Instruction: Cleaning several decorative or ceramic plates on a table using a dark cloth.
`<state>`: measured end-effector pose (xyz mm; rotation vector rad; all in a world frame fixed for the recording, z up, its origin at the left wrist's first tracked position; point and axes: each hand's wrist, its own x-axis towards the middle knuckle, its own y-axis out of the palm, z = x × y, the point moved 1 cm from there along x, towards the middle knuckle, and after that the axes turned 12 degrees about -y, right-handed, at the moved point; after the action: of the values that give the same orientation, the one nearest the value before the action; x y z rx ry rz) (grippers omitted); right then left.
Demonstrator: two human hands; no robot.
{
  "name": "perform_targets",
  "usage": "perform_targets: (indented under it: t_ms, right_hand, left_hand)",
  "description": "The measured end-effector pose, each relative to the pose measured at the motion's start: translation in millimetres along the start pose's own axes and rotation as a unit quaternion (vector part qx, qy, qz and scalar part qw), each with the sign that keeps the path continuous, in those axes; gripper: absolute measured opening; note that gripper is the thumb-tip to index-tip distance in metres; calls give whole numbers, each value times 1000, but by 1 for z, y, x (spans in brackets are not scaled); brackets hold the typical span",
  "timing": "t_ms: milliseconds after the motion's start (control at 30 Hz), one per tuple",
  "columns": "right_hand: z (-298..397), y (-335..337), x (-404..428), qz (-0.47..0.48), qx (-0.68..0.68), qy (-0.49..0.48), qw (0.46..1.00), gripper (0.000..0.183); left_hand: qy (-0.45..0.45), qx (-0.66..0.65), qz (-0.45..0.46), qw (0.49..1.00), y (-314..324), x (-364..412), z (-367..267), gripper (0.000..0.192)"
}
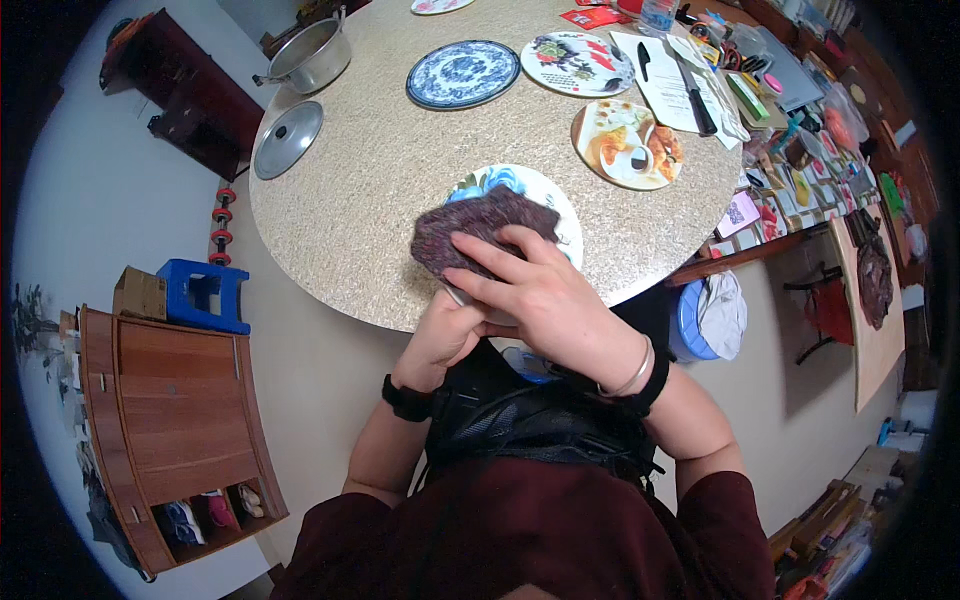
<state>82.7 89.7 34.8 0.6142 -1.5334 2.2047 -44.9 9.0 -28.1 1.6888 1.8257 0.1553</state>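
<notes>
A round white mat or plate with a blue flower print (561,206) is tilted up before me at the table's near edge. My left hand (448,330) grips its lower edge, with the fingers partly hidden behind it. Across the print lies a dark purple, fuzzy cloth (472,225), which covers much of the mat's face. My right hand (551,300) presses on this cloth, fingers spread over it and the palm towards the mat. Its thumb is largely hidden.
On the speckled round table (360,187) lie a blue-patterned disc (463,73), a floral disc (576,64), a croissant-print disc (628,144), papers with a black-handled knife (699,105), a metal lid (288,140) and a pot (311,60). A crowded side table (795,180) adjoins at right.
</notes>
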Motion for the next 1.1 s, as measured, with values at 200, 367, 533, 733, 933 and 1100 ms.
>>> perform_targets:
  t_ms: [200, 367, 533, 733, 933, 1100]
  right_hand:
    - [-36, -13, 11, -36, -149, 55, 987, 45]
    - [-55, -14, -31, -42, -132, 179, 974, 49]
    - [5, 3, -50, -8, -115, 158, 981, 50]
    - [27, 8, -46, -25, -32, 89, 995, 41]
    - [-27, -6, -48, -52, -122, 189, 973, 42]
    - [-27, 3, -19, -52, -87, 119, 988, 47]
  left_hand:
    - [-18, -29, 17, 999, 8, -5, -3, 53]
    - [5, -44, 26, 999, 13, -5, -6, 50]
    - [16, -76, 19, 997, 7, -1, 1, 46]
    - [64, -115, 45, 990, -3, -1, 6, 61]
    - [25, -73, 52, 996, 6, 0, -2, 64]
    - [20, -53, 48, 997, 7, 0, -5, 64]
